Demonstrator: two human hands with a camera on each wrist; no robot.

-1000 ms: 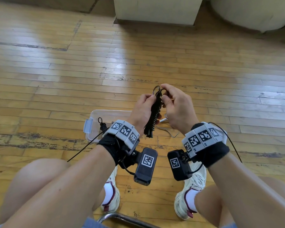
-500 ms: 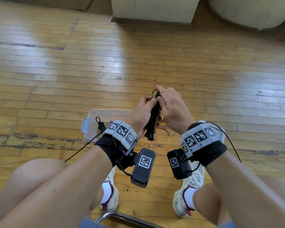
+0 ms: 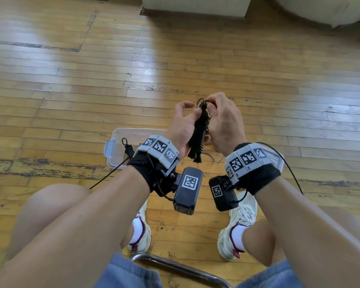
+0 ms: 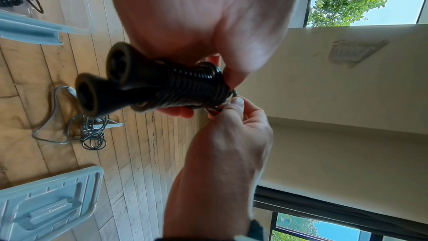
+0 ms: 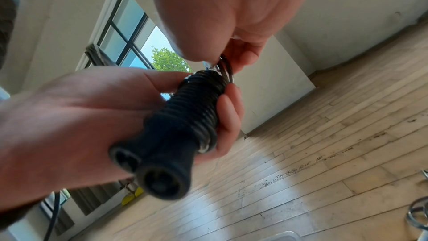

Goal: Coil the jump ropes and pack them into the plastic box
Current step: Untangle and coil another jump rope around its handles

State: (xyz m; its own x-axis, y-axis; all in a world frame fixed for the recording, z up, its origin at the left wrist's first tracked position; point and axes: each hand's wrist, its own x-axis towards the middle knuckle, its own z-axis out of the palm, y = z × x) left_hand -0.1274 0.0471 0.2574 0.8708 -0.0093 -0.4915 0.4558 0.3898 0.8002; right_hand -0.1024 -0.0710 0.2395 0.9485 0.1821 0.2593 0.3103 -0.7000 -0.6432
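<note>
One black rope (image 3: 200, 132) sits between my two hands, above the floor (image 3: 258, 65) and in front of my knees. Its cord is wound in tight turns around two handles held side by side, flared ends toward me. My left hand (image 3: 182, 125) grips the bundle, thumb on one side and fingers curled round the other. My right hand (image 3: 222, 121) pinches the last loop of cord (image 5: 225, 68) at the far tip of the bundle, thumb and fingertips pressed together on it.

Below my left wrist the box (image 3: 116, 140) stands open on the floor, with a second coiled black rope (image 3: 128, 148) inside near its latch. Just right of the box, a grey rope (image 4: 92, 133) lies loose on the boards. The lid (image 4: 48, 206) lies flat on the floor, well apart from the box.
</note>
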